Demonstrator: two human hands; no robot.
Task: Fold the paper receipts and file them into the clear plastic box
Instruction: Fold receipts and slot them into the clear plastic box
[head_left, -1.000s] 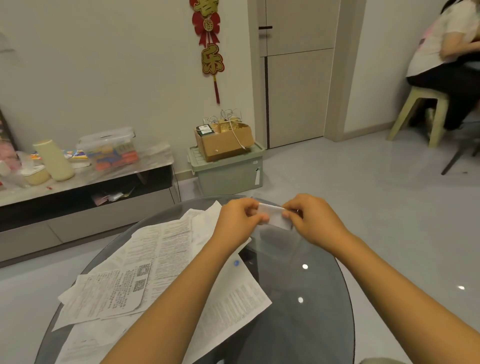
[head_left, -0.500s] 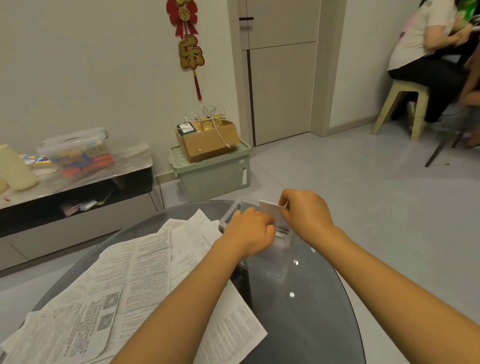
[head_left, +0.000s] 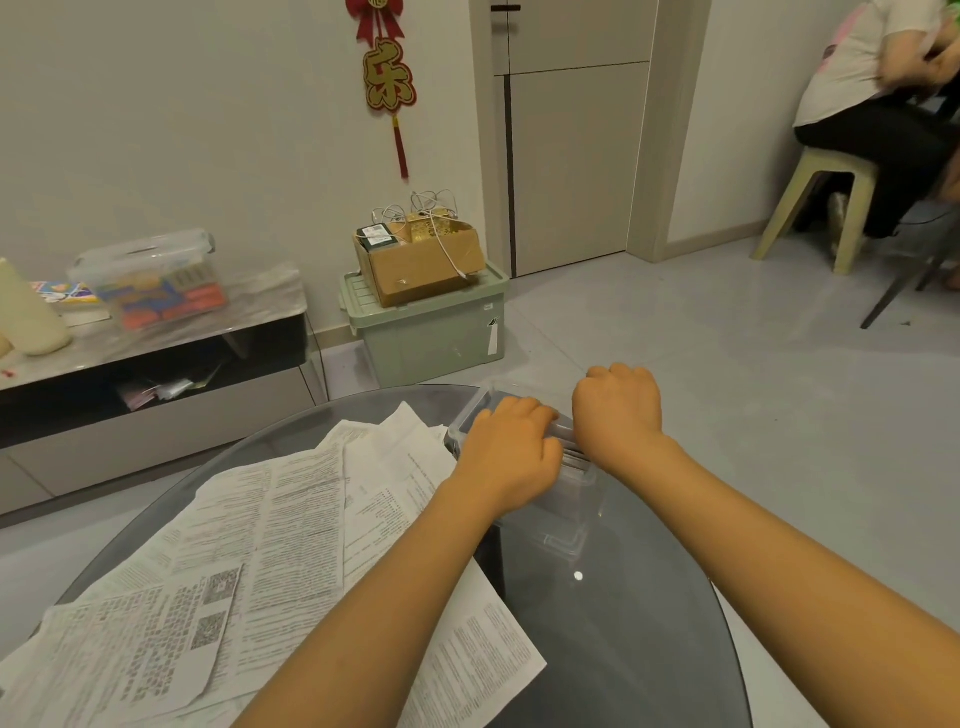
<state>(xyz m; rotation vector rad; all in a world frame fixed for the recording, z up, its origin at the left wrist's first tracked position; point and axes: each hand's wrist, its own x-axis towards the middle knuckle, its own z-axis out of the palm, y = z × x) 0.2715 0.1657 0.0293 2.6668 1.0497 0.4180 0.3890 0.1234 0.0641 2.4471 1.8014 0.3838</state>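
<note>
A: Item one, the clear plastic box (head_left: 558, 512)?
B: On the round dark glass table (head_left: 649, 623), far side, just right of the paper; folded white slips stand inside it, partly hidden by the hands.

A: Item two, left hand (head_left: 511, 452)?
B: Over the box's left part, back of the hand up, fingers curled down into the opening; whether it pinches anything I cannot tell; the fingertips are hidden.

A: Item three, right hand (head_left: 618, 410)?
B: Just beside the left hand, over the box's far right part; knuckles up, fingers curled under in a loose fist; what it holds, if anything, cannot be told.

A: Item four, paper receipts (head_left: 270, 545)?
B: A loose, overlapping heap of printed sheets on the left half of the table, flat and unfolded; two QR codes show on the near-left sheet; the left forearm crosses the heap's right edge.

A: Item five, surroundings?
B: Green storage bin (head_left: 431, 332) on the floor beyond the table, a cardboard box (head_left: 421, 260) on its lid; low cabinet (head_left: 156, 374) far left; a seated person (head_left: 878, 93) far right.
</note>
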